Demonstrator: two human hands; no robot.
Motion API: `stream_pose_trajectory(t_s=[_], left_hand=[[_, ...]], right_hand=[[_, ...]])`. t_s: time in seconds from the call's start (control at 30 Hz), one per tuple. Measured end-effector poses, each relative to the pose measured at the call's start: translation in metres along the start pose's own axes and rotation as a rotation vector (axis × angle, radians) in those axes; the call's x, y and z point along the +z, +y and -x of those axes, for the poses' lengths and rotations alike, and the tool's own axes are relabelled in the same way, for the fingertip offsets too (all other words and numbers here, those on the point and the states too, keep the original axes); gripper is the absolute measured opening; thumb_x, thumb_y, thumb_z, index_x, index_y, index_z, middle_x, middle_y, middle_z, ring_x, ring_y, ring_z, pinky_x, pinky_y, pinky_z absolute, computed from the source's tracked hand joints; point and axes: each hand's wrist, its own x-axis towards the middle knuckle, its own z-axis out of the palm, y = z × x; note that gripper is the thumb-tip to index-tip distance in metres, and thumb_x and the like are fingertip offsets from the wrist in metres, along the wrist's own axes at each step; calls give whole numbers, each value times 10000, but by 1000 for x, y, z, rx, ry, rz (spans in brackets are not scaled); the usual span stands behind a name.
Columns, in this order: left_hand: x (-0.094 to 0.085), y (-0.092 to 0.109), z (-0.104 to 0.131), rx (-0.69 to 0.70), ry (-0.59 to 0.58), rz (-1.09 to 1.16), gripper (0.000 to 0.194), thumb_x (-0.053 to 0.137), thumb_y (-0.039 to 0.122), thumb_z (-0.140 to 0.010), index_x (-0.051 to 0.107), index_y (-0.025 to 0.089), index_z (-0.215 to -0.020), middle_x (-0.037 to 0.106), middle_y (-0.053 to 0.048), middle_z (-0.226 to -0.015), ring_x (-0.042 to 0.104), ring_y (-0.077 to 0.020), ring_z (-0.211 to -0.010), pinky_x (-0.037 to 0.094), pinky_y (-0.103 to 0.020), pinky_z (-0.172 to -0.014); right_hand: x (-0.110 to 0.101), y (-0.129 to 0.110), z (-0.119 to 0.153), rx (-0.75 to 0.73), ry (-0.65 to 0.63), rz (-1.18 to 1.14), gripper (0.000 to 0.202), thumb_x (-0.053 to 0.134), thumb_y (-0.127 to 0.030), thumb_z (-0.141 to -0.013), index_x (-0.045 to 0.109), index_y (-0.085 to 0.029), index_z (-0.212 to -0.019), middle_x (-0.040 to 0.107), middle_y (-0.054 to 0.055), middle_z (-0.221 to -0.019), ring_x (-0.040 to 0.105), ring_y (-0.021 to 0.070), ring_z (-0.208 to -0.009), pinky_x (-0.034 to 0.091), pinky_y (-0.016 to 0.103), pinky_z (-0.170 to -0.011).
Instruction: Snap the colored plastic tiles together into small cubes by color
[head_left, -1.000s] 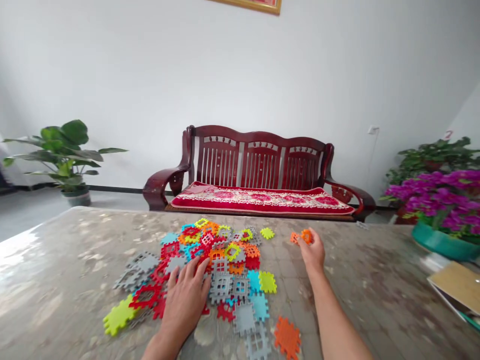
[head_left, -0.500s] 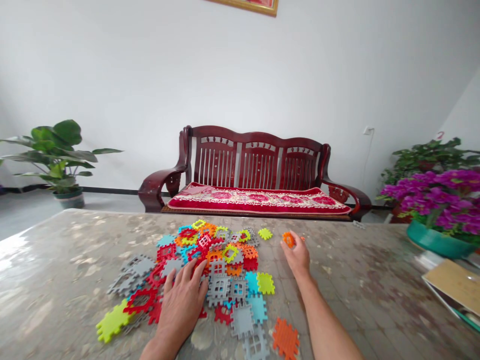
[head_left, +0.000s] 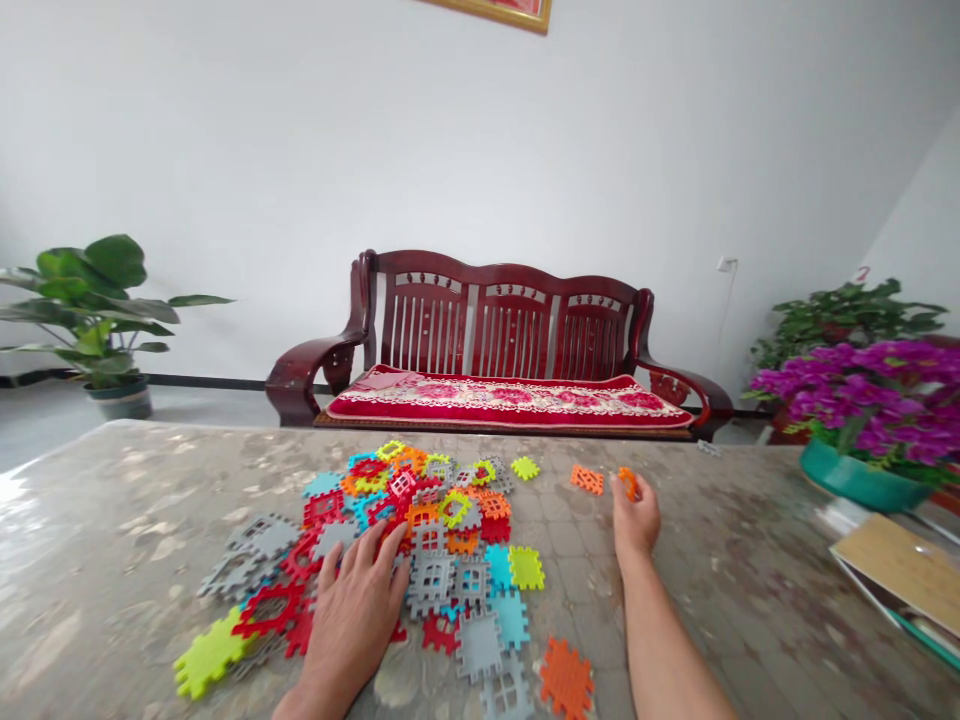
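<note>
My left hand (head_left: 358,600) lies over the left part of a heap of notched plastic building tiles, its fingers spread and resting on the pieces. To the right of the heap, my right hand (head_left: 637,512) pinches an orange tile (head_left: 628,482) just above the table. Left of that hand, a separate orange tile (head_left: 587,479) lies flat. The heap mixes grey window tiles (head_left: 433,580), blue tiles (head_left: 511,617), red ones (head_left: 271,606) and lime-green ones (head_left: 211,652). A solid orange tile (head_left: 566,678) sits at the near edge of the heap.
The table (head_left: 720,590) has a shiny patterned cover. A teal pot (head_left: 862,478) with purple flowers stands at the right, near a brown notebook (head_left: 904,565). A small grey tile (head_left: 708,448) lies by the far edge. Beyond is a wooden bench (head_left: 510,325).
My right hand has moved right with the orange tile, and another orange tile now shows on the table to its left. The left hand stays on the heap; the view has shifted slightly.
</note>
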Motion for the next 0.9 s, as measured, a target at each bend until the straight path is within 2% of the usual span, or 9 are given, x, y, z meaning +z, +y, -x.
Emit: stream_pose_trajectory(t_s=[0.27,0.63,0.77,0.9], left_hand=[[-3,2,0,-7,-2,-6,437,387,305,-941,625,284,-1307,617,-85,-1354,571,-241,-1202,261,-500,-1129],[-5,2,-1,-16,-17,2,444,382,318,-938,626,266,-1305,608,-95,-1365,571,-244,-1192,263,-499,-1128],[-5,2,-1,-19,-34,8,441,387,323,-936,627,276,-1303,616,-89,-1353,572,-238,-1188,262,-500,-1128],[-1,0,-1,-19,-23,9,437,400,341,-937,624,277,-1306,611,-85,-1362,566,-239,-1199,261,-491,-1132]], right_hand=[[6,-5,4,-17,-98,117,750,537,-685,-718,614,-162,-1251,668,180,-1224,625,335,-1075,480,411,-889],[22,-20,-3,-118,-190,357,728,538,-684,-734,629,-165,-1236,675,234,-1132,608,416,-1074,429,599,-910],[26,-24,-4,-146,-217,422,709,554,-681,-732,638,-170,-1216,681,224,-1122,584,420,-1113,401,612,-944],[24,-20,-6,-184,-262,469,691,497,-662,-789,629,-149,-1232,654,234,-1194,570,420,-1129,400,610,-942]])
